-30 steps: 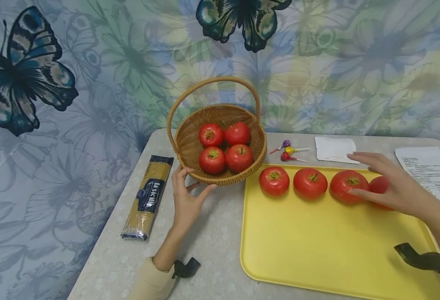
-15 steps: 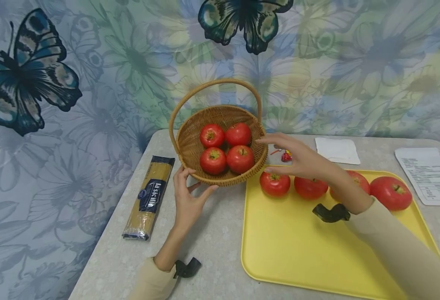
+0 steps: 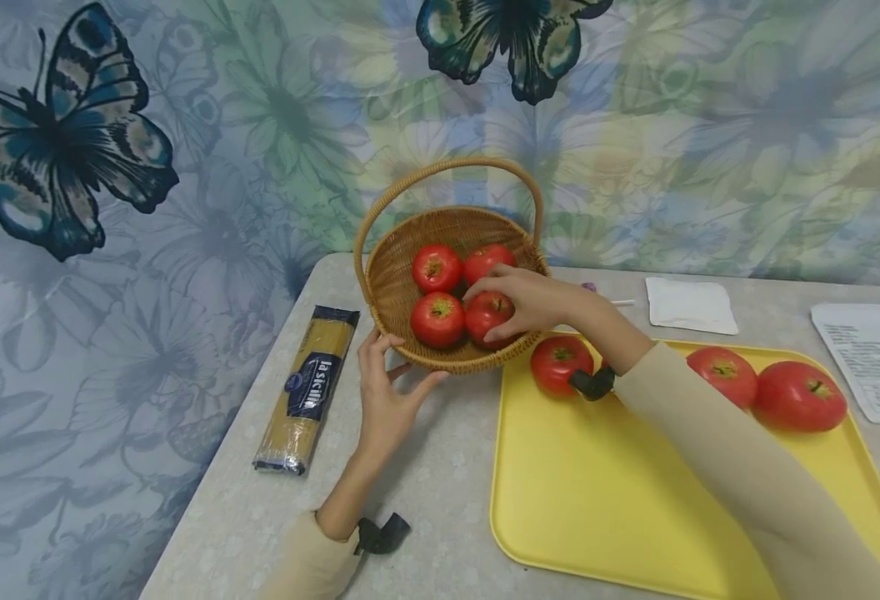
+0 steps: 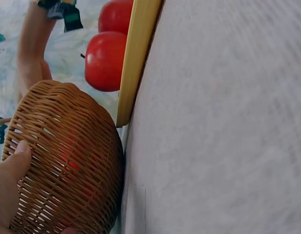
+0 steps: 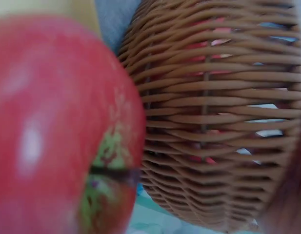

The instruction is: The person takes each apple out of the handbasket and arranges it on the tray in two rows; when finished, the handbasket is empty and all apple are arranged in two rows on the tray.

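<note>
Hands [image 3: 391, 400] [image 3: 533, 300] grip basket [image 3: 443, 223] and one of its four apples [image 3: 438, 320].

at the lower left the left hand [image 4: 6, 187] grips a wicker basket [image 4: 72, 122], thumb on the weave; red shows through the gaps. left of top centre, two red apples [image 4: 105, 61] show behind the rim of a yellow tray [image 4: 135, 63]. a bare forearm [image 4: 33, 39] with a dark strap [image 4: 71, 18] reaches down the upper left to behind the basket. the pale bench [image 4: 218, 117] fills the right.

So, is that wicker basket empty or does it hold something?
Not empty: in the head view, four red fruits lie inside the wicker basket, one partly covered by the right hand.
</note>
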